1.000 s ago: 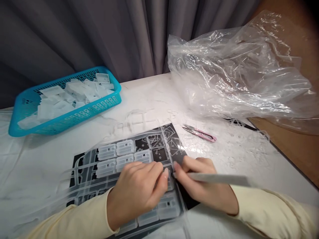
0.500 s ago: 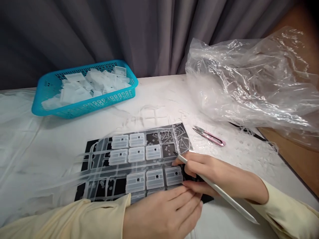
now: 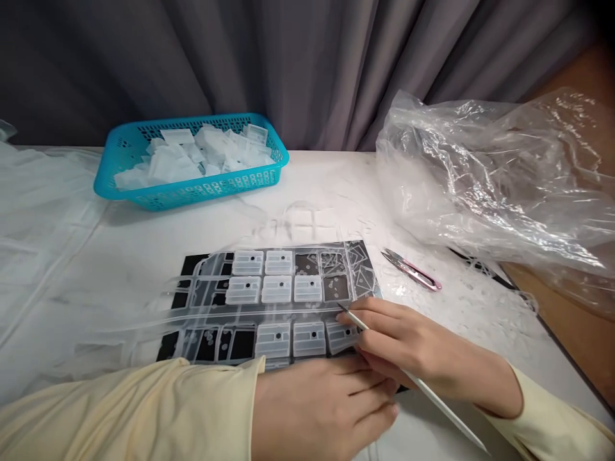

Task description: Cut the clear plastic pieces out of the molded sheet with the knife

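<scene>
A moulded frame of translucent plastic (image 3: 211, 318) lies on a black sheet (image 3: 243, 344), with small rectangular lids (image 3: 273, 340) in rows, each bearing a black dot. My right hand (image 3: 413, 339) is closed around a white pen (image 3: 446, 405), its dark tip pointing up-left over the frame. Its fingers also meet the tilted lid (image 3: 340, 337) at the right end of the lower row. My left hand (image 3: 321, 410) lies palm down across the frame's near right part, fingers stretched out beside the right hand. Its thumb and whatever is under the palm are hidden.
A blue basket (image 3: 206, 192) piled with translucent pieces (image 3: 192, 157) stands at the back left. Pink-handled snips (image 3: 412, 269) lie right of the frame. Plastic scraps (image 3: 461, 307) are scattered beyond them. Crumpled clear bags (image 3: 480, 179) fill the back right; cloudy plastic covers the left.
The view has shifted, so most things sit further right. The lid at the right end of the lower row has become tilted, and the right hand now covers part of it.
</scene>
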`<state>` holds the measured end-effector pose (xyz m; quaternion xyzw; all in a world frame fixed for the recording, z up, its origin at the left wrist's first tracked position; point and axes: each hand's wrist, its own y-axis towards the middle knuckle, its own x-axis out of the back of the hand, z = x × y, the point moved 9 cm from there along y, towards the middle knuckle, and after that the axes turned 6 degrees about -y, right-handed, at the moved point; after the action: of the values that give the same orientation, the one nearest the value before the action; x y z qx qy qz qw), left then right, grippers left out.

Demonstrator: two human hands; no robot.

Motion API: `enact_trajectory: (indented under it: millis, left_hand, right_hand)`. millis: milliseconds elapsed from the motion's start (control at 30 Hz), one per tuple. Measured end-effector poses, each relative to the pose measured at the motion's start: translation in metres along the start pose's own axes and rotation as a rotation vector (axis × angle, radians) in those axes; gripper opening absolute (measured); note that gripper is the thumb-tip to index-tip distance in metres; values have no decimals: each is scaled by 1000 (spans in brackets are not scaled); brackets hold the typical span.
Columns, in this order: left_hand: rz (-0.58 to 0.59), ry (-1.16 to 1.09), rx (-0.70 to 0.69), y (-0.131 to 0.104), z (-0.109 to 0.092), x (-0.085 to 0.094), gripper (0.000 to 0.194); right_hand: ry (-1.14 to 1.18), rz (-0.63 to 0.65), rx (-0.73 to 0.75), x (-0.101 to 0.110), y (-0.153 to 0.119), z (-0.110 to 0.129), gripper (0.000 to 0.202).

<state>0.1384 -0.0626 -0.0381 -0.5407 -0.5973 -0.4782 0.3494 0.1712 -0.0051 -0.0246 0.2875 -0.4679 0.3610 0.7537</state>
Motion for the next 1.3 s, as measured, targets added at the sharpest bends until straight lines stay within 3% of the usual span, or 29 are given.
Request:
enact_trajectory:
  millis: [267, 467, 533, 633, 733, 900, 1033, 1300]
  left_hand:
    - [-25, 62, -39, -2, -2, 4, 38]
    - [-183, 33, -102, -4, -10, 16, 29]
    - [-335, 20, -21, -12, -8, 32, 26]
    - [-510, 54, 279, -34, 17, 58, 26]
    - [-406, 29, 301, -41, 39, 64, 38]
    - [-150, -129, 282, -43, 77, 44, 56]
    - [-86, -165, 262, -43, 82, 34, 60]
    - [-76, -46, 328, -44, 76, 33, 62]
  right_hand:
    - [-47, 165, 55, 2, 16, 6, 15]
    - [-6, 104, -137, -3, 14, 2, 19]
    - [17, 53, -202, -4, 9, 0, 20]
    - [83, 1, -271, -3, 4, -2, 18]
    - [175, 13, -340, -2, 3, -7, 17]
    - [223, -64, -463, -7, 4, -20, 15]
    - [176, -215, -490, -11, 6, -22, 21]
    - [143, -291, -489, -12, 3, -5, 25]
